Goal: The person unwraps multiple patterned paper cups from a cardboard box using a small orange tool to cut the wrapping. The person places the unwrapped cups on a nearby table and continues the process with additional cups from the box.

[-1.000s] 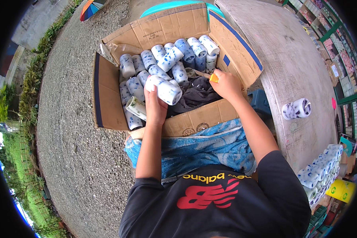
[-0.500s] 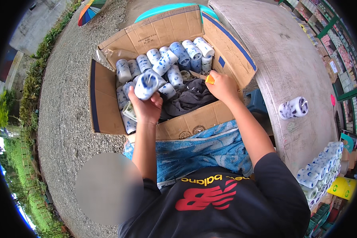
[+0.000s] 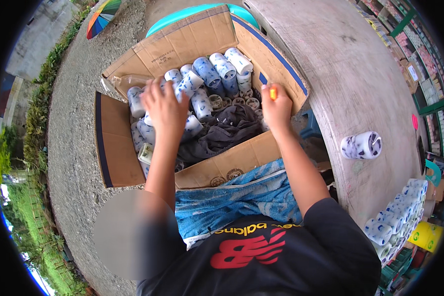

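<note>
My left hand (image 3: pixel 165 106), slightly blurred, reaches over white, blue-flecked cylindrical candles (image 3: pixel 203 102) at the left of an open cardboard box (image 3: pixel 249 150), its fingers apart; what lies under the palm is hidden. My right hand (image 3: pixel 276 108) is closed on a knife with a yellow handle (image 3: pixel 273 93) at the box’s right side; its blade is out of sight. Between my hands lies bunched dark cloth (image 3: pixel 219 135), with more cylinders behind it, some with their round ends facing up.
A concrete table (image 3: pixel 320 59) at right holds one purple-flecked candle (image 3: pixel 360 145); rows of candles (image 3: pixel 399 212) stand farther down near a yellow container (image 3: pixel 424 236). A blue patterned towel (image 3: pixel 237 192) lies below the box. Gravel (image 3: pixel 71 148), a rainbow umbrella (image 3: pixel 103 17) and stocked shelves (image 3: pixel 414 54) surround it.
The candle raised in my left hand is no longer held up; that hand has moved up and left with fingers spread. My right hand has turned, hiding the blade that showed earlier.
</note>
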Demonstrator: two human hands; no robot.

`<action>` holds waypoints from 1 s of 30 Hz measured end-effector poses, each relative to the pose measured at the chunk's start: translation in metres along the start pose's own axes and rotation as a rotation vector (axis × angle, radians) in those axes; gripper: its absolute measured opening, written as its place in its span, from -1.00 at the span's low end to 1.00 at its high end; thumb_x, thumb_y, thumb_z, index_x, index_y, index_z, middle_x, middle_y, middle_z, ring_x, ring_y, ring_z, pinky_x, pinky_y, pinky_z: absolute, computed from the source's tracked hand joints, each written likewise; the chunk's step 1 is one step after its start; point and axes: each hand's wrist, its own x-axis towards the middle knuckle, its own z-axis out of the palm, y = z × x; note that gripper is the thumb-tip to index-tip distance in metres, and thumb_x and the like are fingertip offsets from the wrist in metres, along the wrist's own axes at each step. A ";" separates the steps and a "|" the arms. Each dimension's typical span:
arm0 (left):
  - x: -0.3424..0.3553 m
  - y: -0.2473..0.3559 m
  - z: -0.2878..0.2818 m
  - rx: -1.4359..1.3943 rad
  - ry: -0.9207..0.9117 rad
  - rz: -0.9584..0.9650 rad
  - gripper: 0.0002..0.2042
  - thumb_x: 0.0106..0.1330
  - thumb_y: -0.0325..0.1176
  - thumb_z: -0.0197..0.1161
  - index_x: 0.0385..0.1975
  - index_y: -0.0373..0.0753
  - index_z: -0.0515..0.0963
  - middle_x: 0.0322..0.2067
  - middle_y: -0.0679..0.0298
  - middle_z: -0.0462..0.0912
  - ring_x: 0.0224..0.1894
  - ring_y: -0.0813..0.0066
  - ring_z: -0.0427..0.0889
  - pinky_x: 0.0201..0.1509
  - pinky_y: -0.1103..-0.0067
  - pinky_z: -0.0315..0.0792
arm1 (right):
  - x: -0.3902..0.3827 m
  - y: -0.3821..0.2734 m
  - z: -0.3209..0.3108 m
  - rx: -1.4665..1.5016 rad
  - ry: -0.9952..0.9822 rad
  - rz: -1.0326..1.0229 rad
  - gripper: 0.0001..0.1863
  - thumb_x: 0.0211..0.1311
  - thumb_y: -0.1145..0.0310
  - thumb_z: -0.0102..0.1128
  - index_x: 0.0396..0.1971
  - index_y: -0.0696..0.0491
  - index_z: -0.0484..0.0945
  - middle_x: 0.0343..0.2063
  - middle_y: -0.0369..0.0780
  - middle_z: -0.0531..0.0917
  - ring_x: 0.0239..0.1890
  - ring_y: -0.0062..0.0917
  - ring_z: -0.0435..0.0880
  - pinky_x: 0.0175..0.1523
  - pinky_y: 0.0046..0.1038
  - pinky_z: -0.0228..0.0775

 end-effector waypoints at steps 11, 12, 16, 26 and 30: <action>0.055 0.109 0.131 -0.129 -0.300 0.433 -0.36 -0.04 -0.23 0.43 0.12 -0.06 0.36 0.20 0.23 0.37 0.26 0.23 0.33 0.27 0.23 0.24 | -0.004 -0.009 -0.009 0.215 -0.030 -0.073 -0.79 0.25 0.35 0.18 -0.49 0.14 0.43 -0.67 -0.16 0.46 -0.62 -0.43 0.45 -0.44 -0.40 0.31; 0.057 0.107 0.128 -0.154 -0.307 0.468 -0.34 -0.06 -0.22 0.45 0.12 -0.05 0.37 0.18 0.24 0.39 0.25 0.26 0.34 0.27 0.23 0.24 | -0.003 -0.006 -0.009 0.243 -0.023 -0.030 -0.80 0.26 0.35 0.18 -0.48 0.14 0.43 -0.66 -0.17 0.46 -0.62 -0.44 0.45 -0.44 -0.41 0.31; 0.046 0.096 0.085 -0.329 -0.134 0.555 -0.39 -0.05 -0.09 0.42 0.04 -0.16 0.43 -0.04 0.25 0.57 0.04 0.36 0.52 0.21 0.28 0.28 | -0.001 -0.001 -0.005 0.317 -0.022 0.007 -0.81 0.26 0.36 0.17 -0.47 0.14 0.43 -0.66 -0.19 0.46 -0.61 -0.49 0.45 -0.44 -0.44 0.32; 0.036 0.111 0.082 -0.611 -0.579 0.282 -0.49 0.10 -0.06 0.28 0.00 -0.23 0.50 -0.04 0.19 0.58 0.07 0.31 0.48 0.22 0.30 0.19 | -0.002 0.003 -0.003 0.372 -0.024 0.033 -0.81 0.27 0.38 0.17 -0.48 0.13 0.41 -0.66 -0.23 0.43 -0.60 -0.54 0.42 -0.43 -0.47 0.31; 0.032 0.124 0.140 -0.063 -0.258 0.395 -0.43 0.02 -0.12 0.37 0.05 -0.18 0.42 -0.02 0.27 0.54 0.12 0.36 0.44 0.41 0.14 -0.06 | -0.002 0.000 -0.004 0.328 -0.032 0.001 -0.81 0.27 0.38 0.16 -0.48 0.13 0.41 -0.66 -0.22 0.44 -0.60 -0.53 0.43 -0.43 -0.46 0.32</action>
